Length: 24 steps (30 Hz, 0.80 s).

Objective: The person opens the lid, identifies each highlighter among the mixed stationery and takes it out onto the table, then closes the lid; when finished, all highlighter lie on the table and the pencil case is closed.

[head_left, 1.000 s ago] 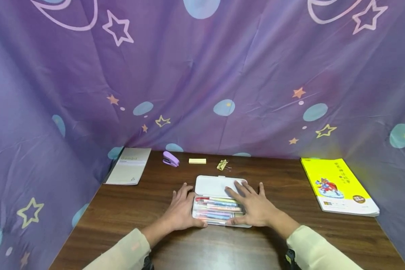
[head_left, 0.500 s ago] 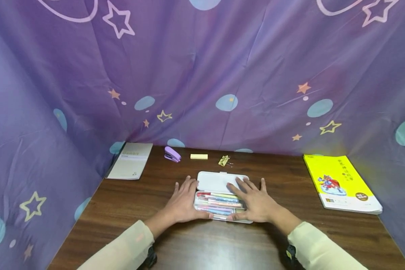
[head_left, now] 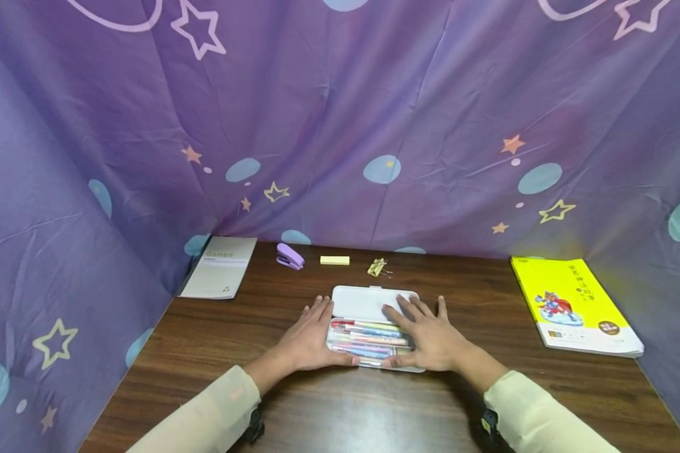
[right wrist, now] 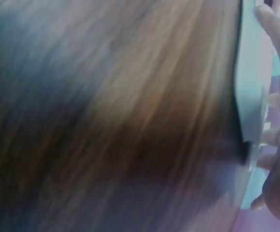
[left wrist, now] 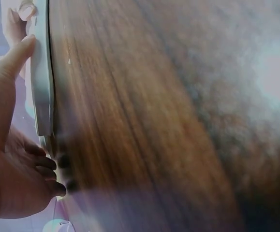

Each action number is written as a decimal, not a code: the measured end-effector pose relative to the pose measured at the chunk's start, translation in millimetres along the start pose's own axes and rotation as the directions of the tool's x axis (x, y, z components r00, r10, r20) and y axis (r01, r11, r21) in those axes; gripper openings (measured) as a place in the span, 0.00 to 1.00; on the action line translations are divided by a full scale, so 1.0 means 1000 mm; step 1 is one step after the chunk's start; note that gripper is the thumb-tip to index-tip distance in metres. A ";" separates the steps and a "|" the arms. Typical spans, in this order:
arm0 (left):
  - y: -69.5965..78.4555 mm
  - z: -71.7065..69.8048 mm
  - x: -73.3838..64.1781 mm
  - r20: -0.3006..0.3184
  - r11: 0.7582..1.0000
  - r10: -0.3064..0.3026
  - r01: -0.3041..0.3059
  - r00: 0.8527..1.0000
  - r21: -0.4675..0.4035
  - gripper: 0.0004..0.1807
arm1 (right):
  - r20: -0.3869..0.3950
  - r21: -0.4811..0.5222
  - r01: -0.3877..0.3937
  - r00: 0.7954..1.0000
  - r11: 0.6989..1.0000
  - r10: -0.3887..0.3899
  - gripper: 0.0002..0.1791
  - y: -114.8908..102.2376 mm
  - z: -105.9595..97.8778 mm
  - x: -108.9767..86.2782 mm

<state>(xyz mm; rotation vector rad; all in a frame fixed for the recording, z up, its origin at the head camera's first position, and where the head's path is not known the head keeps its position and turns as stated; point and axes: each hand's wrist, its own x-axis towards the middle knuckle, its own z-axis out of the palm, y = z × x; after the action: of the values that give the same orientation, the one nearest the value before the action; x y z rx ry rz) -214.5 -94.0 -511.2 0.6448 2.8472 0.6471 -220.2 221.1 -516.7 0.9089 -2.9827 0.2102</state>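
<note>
A white pencil case (head_left: 368,302) lies open in the head view, its lid folded back toward the far side. Coloured pens (head_left: 369,336) fill the near half. My left hand (head_left: 308,340) lies along the case's left side, fingers extended forward, thumb at the front edge. My right hand (head_left: 433,340) spreads over the right side, fingertips on the lid and thumb at the front edge. Both wrist views show a thumb against the side wall of the case (left wrist: 42,77). Part of the pens' right ends is hidden under my right hand.
Behind the case stand a purple stapler (head_left: 289,257), a pale yellow block (head_left: 335,260) and gold binder clips (head_left: 377,267). A grey notebook (head_left: 220,267) lies at the back left. A yellow book (head_left: 572,305) lies at the right. A purple curtain (head_left: 340,126) borders the brown table (head_left: 340,409).
My left hand has shifted slightly inward, its thumb sliding right along the case's front edge. My right hand stays on the case. The whole head view has shifted a little.
</note>
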 end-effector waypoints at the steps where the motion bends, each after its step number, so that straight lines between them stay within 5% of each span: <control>1: 0.000 0.000 0.000 0.001 1.000 0.000 0.000 1.000 -0.002 0.80 | -0.011 -0.006 0.006 1.000 1.000 -0.006 0.64 -0.002 -0.001 0.000; 4: 0.000 0.000 0.000 0.004 1.000 0.001 -0.001 1.000 -0.006 0.80 | -0.071 -0.012 0.038 0.997 0.999 -0.039 0.57 -0.012 -0.004 0.002; 12: 0.000 -0.002 0.001 0.005 1.000 -0.001 0.001 1.000 -0.016 0.80 | -0.250 0.088 0.137 0.962 0.987 -0.111 0.13 -0.037 -0.006 0.011; 24: 0.000 0.000 0.001 0.010 1.000 -0.005 0.005 1.000 -0.030 0.80 | -0.296 0.057 0.151 0.946 0.987 -0.128 0.07 -0.043 0.003 0.012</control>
<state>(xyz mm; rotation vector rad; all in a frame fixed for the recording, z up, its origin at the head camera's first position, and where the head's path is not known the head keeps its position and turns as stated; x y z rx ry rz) -215.7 -93.6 -511.6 0.6345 2.8232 0.6820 -206.3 178.5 -513.5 0.9948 -2.6442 0.4224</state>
